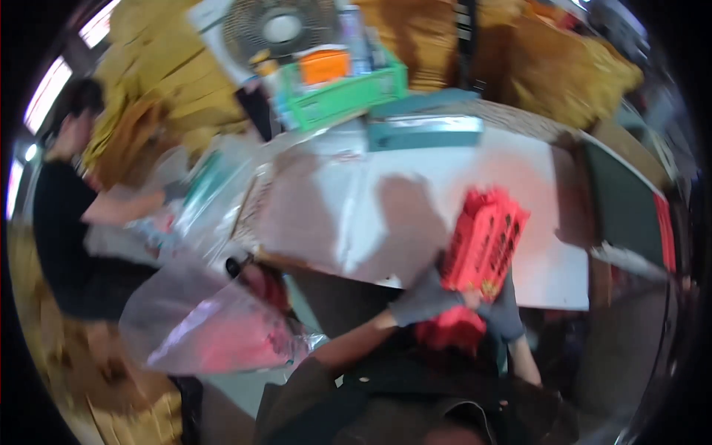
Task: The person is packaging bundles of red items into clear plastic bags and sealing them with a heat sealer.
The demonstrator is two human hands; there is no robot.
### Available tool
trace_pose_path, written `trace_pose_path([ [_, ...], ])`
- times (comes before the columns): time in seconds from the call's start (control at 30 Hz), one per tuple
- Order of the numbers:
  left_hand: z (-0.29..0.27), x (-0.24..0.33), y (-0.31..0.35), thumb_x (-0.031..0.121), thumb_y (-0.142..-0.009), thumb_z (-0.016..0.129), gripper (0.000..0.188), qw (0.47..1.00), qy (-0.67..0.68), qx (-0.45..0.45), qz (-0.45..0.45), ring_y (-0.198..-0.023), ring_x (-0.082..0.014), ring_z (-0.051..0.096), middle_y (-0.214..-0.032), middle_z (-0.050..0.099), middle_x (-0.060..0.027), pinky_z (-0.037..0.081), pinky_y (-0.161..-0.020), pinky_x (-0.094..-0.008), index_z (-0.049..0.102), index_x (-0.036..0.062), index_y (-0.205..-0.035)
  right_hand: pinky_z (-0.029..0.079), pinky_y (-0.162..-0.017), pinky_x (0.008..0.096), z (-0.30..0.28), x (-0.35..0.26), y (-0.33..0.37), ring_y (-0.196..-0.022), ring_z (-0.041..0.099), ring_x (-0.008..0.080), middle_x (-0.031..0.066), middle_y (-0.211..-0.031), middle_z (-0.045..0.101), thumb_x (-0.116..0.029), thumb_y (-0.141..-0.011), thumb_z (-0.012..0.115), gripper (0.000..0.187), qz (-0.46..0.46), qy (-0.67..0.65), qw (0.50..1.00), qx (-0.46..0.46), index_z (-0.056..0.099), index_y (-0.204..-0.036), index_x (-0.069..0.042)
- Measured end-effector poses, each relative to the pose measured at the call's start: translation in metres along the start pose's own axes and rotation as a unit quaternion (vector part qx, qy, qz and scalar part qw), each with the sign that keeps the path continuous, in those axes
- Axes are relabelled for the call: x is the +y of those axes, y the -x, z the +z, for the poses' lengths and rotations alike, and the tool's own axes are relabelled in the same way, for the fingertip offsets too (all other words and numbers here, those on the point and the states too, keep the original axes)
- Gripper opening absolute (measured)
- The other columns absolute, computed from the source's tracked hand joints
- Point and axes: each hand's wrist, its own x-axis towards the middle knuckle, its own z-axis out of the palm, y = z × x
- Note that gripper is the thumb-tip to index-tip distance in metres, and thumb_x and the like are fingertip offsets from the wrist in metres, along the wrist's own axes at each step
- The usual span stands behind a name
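Note:
A stack of red printed packets (483,241) with black markings and a touch of gold stands tilted in front of my body, over the near edge of the white-covered table (534,271). My left hand (430,299), in a grey glove, closes around its lower left side. The lower right side is gripped by my right hand (506,310), gloved in the same grey. Some fingertips show bare at the bottom of the stack. Below my hands, close to my body, lies another red item (452,330), partly hidden by the gloves and too blurred to name.
A clear plastic bag (215,326) with red contents is at my left. A green crate (348,93), a fan (282,30) and a teal box (426,135) stand at the back. Another person (70,215) works at far left. A dark panel (627,204) rises at right.

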Motion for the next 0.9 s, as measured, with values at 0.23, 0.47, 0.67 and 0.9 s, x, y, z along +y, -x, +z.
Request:
trace_pose_path([
  [0.23,-0.039,0.003,-0.065,0.021,-0.053,0.091,0.112,0.977,-0.152,-0.075,0.13,-0.114,-0.0214,0.052,-0.128,0.047,-0.0121,0.043,-0.096,-0.0342,0.02,0.0044,-0.138,0.04,-0.098,0.0333,-0.021,-0.054,-0.081,-0.117,0.047,0.022,0.0143,-0.132,0.044,-0.027,-0.057,0.089,0.122,-0.091,0.125,0.985,-0.077,0.007,-0.145,-0.005],
  [0.47,-0.045,0.052,-0.107,0.022,-0.06,0.085,0.104,0.984,-0.045,-0.001,0.175,-0.114,-0.0193,0.05,-0.127,0.049,-0.0117,0.042,-0.097,-0.034,0.023,0.0019,-0.141,0.048,-0.086,0.033,0.02,-0.112,-0.143,-0.101,0.056,0.0239,0.016,-0.113,0.051,-0.009,-0.063,0.081,0.118,-0.237,0.047,0.97,-0.039,-0.001,-0.148,-0.009],
  [0.67,-0.017,0.036,-0.007,0.018,-0.071,0.077,0.08,0.997,-0.029,0.042,0.058,-0.115,-0.0182,0.049,-0.124,0.05,-0.0112,0.042,-0.097,-0.0326,0.033,0.0014,-0.136,0.039,-0.101,0.0369,0.047,-0.059,-0.056,-0.121,0.047,0.0246,0.0163,-0.134,0.043,-0.038,-0.073,0.077,0.091,-0.128,-0.075,0.989,-0.017,0.029,-0.138,0.004],
  [0.9,-0.017,-0.055,0.0,0.019,-0.086,0.061,0.047,0.99,0.128,0.025,-0.045,-0.11,-0.0155,0.049,-0.118,0.052,-0.0083,0.043,-0.093,-0.0314,0.045,0.0023,-0.126,0.047,-0.085,0.0286,0.014,-0.035,-0.113,-0.091,0.061,0.0152,0.0091,-0.1,0.066,-0.012,-0.08,0.065,0.033,0.089,0.004,0.938,-0.336,0.062,-0.109,0.004],
])
